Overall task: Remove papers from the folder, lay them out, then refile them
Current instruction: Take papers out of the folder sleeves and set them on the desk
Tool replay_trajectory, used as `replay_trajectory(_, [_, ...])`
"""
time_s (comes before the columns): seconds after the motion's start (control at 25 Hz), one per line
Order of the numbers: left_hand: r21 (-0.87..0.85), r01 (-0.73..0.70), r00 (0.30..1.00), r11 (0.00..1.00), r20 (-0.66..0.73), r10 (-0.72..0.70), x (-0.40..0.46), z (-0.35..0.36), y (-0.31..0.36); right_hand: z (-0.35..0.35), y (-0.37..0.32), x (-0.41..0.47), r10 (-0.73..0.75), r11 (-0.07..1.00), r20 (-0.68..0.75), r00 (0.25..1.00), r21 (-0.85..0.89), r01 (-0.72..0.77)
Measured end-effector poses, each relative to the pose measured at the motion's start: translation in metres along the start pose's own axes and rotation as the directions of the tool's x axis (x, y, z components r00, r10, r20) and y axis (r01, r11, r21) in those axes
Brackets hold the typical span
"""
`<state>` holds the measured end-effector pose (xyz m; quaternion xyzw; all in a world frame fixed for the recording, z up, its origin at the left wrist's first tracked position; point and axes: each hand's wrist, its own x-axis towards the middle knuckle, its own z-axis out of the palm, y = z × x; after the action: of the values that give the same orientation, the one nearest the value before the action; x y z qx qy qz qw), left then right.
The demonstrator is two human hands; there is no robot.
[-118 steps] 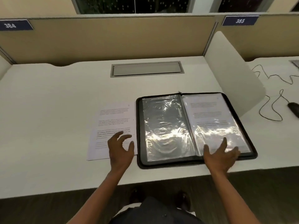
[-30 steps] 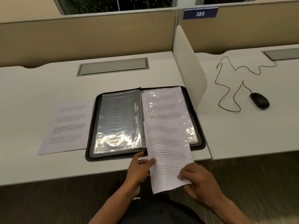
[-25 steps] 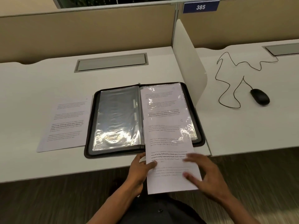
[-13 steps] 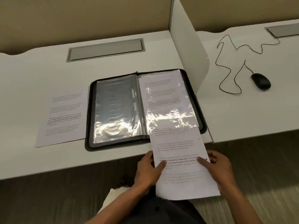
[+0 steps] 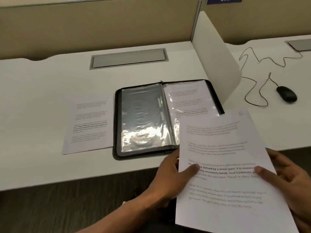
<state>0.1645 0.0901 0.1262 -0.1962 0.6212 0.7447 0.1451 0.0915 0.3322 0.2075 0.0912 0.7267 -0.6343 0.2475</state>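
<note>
A black zip folder (image 5: 117,125) lies open on the white desk (image 5: 42,91), its clear plastic sleeves showing. The left sleeve looks empty; the right sleeve (image 5: 186,100) holds a printed page. One printed sheet (image 5: 89,125) lies flat on the desk left of the folder. A second printed sheet (image 5: 223,175) is held in the air over the desk's front edge, covering the folder's lower right corner. My left hand (image 5: 170,177) pinches its left edge with the thumb on top. My right hand (image 5: 289,179) holds its right edge, thumb on top.
A white divider panel (image 5: 213,52) stands just right of the folder. Beyond it, on the neighbouring desk, lie a black mouse (image 5: 286,94) and its looping cable (image 5: 259,64). A grey cable hatch (image 5: 128,58) sits behind the folder. Dark floor shows below the desk edge.
The sheet has come fully out of the right sleeve, drawn toward me and lifted. Both hands now hold its side edges. The camera has tilted up again.
</note>
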Motion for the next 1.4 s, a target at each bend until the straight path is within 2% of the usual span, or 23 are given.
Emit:
replay_trajectory(0.08, [0.040,-0.118,0.982,0.992,-0.142,0.122,-0.016,-0.066,0.009,0.066,-0.008,0.017,-0.046,0.999,0.063,0.997,0.011,0.045])
replay_trajectory(0.16, [0.096,-0.149,0.956,0.984,-0.239,0.169,-0.006,-0.085,0.015,0.089,-0.012,0.031,-0.094,0.995,0.059,0.994,0.032,0.092])
replay_trajectory(0.28, [0.204,-0.176,0.845,0.963,-0.470,0.254,-0.007,-0.152,0.019,0.156,0.000,0.077,-0.139,0.990,0.070,0.988,0.026,0.138])
replay_trajectory(0.4, [0.230,-0.162,0.731,0.960,-0.625,0.273,-0.005,-0.226,0.014,0.243,0.009,0.117,-0.183,0.983,0.133,0.974,0.034,0.180])
replay_trajectory(0.52, [0.313,-0.097,0.633,0.945,-0.713,0.301,-0.001,-0.295,0.002,0.325,0.022,0.153,-0.168,0.983,0.216,0.962,-0.039,0.181])
replay_trajectory(0.6, [0.350,-0.052,0.580,0.935,-0.752,0.314,0.003,-0.332,-0.006,0.370,0.030,0.171,-0.105,0.982,0.254,0.961,-0.124,0.140])
replay_trajectory(0.68, [0.375,0.011,0.537,0.927,-0.784,0.311,0.007,-0.361,-0.015,0.407,0.039,0.185,-0.057,0.971,0.259,0.964,-0.212,0.114])
replay_trajectory(0.76, [0.436,0.061,0.528,0.898,-0.778,0.341,0.012,-0.383,-0.027,0.433,0.049,0.195,-0.060,0.933,0.244,0.968,-0.330,0.141])
replay_trajectory(0.92, [0.564,0.181,0.579,0.806,-0.724,0.376,0.027,-0.415,-0.057,0.463,0.063,0.206,-0.101,0.853,0.176,0.979,-0.491,0.176])
replay_trajectory(1.08, [0.586,0.215,0.574,0.781,-0.723,0.384,0.034,-0.419,-0.072,0.469,0.072,0.208,-0.172,0.802,0.176,0.969,-0.546,0.242])
replay_trajectory(1.16, [0.605,0.250,0.536,0.756,-0.737,0.412,0.033,-0.418,-0.076,0.467,0.073,0.203,-0.250,0.782,0.181,0.951,-0.542,0.308])
replay_trajectory(1.28, [0.604,0.288,0.399,0.743,-0.781,0.480,0.032,-0.410,-0.077,0.445,0.077,0.192,-0.387,0.794,0.084,0.918,-0.476,0.378])
replay_trajectory(1.36, [0.595,0.204,0.330,0.777,-0.789,0.517,0.030,-0.391,-0.075,0.404,0.082,0.184,-0.418,0.838,-0.031,0.908,-0.400,0.372])
replay_trajectory(1.4, [0.603,0.147,0.337,0.784,-0.776,0.534,0.031,-0.377,-0.074,0.374,0.087,0.183,-0.433,0.844,-0.110,0.895,-0.397,0.360])
